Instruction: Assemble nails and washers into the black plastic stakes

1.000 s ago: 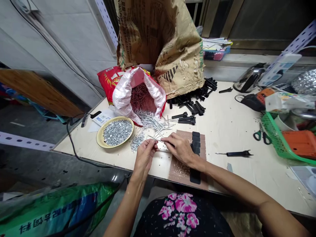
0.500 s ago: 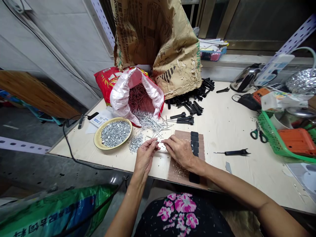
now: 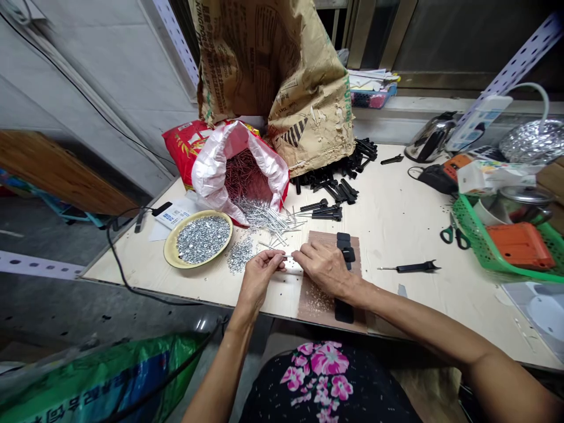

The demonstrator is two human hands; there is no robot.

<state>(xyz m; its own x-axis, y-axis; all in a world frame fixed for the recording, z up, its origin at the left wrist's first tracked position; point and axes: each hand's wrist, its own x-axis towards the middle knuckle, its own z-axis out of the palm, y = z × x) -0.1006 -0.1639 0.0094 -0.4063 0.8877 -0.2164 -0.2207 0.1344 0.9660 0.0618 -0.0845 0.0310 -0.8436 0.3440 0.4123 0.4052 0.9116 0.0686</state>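
My left hand [image 3: 259,276] pinches one end of a thin silvery metal pin [image 3: 288,256]. The fingers of my right hand [image 3: 324,267] close on its other end, so the pin spans the small gap between both hands. Whether a small part sits on the pin is hidden by the fingertips. Just beyond lies a heap of similar metal pins [image 3: 268,218]. Small metal rings or nuts [image 3: 240,254] are scattered left of my left hand. My right forearm crosses a brown board [image 3: 315,308] that bears several black pads [image 3: 344,311].
A yellow bowl [image 3: 168,258] full of small metal pieces stands left. Behind are a red and white sack [image 3: 205,173], a brown paper sack [image 3: 308,141] and black plastic parts [image 3: 326,205]. Scissors [image 3: 456,235], a black-handled tool [image 3: 414,267] and a green basket [image 3: 484,252] lie right.
The view has shifted slightly, so the table's things sit a little further left. Both hands stay closed on the pin, with only slight finger movement.
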